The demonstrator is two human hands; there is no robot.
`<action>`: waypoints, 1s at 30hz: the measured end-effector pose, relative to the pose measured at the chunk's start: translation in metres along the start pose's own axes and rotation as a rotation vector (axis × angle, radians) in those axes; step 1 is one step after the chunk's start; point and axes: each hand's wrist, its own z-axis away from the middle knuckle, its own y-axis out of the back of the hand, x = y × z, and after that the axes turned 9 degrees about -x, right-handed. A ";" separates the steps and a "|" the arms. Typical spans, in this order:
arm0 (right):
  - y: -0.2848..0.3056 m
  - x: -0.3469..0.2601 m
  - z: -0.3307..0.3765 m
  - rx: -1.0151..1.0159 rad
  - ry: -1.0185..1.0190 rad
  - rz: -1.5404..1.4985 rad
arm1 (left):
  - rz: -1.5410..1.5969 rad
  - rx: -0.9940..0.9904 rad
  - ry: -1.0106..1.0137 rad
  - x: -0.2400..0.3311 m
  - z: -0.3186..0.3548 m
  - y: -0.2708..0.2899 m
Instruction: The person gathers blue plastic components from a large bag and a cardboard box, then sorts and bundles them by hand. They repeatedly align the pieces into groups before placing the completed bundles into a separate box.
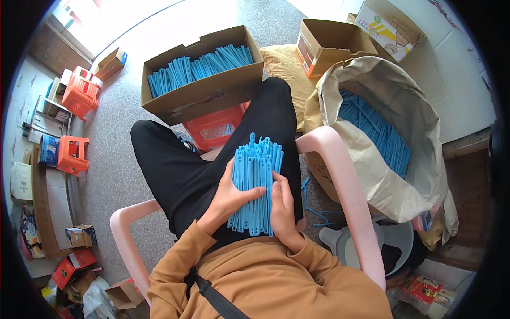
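Observation:
A thick bundle of flat blue plastic strips (257,170) lies lengthwise on my lap, over black trousers. My left hand (229,198) clasps the bundle's left side with fingers across the strips. On the bundle's right edge, my right hand (283,208) presses with its fingers laid along the strips. The strip ends near my knees are uneven. More blue strips (199,68) fill an open cardboard box (207,95) in front of my knees, resting on a red stool (215,130). A large paper sack (404,186) at my right holds many more loose strips (377,133).
I sit in a pink plastic armchair (345,181). An empty cardboard box (326,42) stands ahead on the right. Orange stools (74,154) and small boxes line the left wall. A few strips (319,212) lie on the floor beside the chair.

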 end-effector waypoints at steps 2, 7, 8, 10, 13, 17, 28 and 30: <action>0.003 0.007 -0.005 0.014 0.062 0.175 | 0.010 0.039 0.017 0.002 -0.005 0.000; 0.008 0.015 -0.019 0.023 0.217 0.445 | -0.002 0.107 -0.015 -0.003 -0.010 0.003; 0.010 0.018 -0.021 0.024 0.216 0.413 | 0.000 0.103 -0.019 -0.001 -0.011 0.003; 0.014 0.017 -0.026 0.022 0.203 0.420 | 0.070 0.105 0.015 0.006 -0.017 0.003; 0.014 0.012 -0.031 0.068 0.239 0.320 | 0.047 0.111 0.065 0.004 -0.025 0.008; 0.012 0.004 -0.027 0.128 0.236 0.328 | -0.057 0.131 0.076 0.006 -0.031 0.005; 0.025 0.013 -0.040 0.016 0.141 0.206 | -0.202 0.158 0.024 0.000 -0.038 0.010; 0.023 0.007 -0.039 -0.007 0.102 0.189 | -0.186 0.159 0.118 0.006 -0.039 0.010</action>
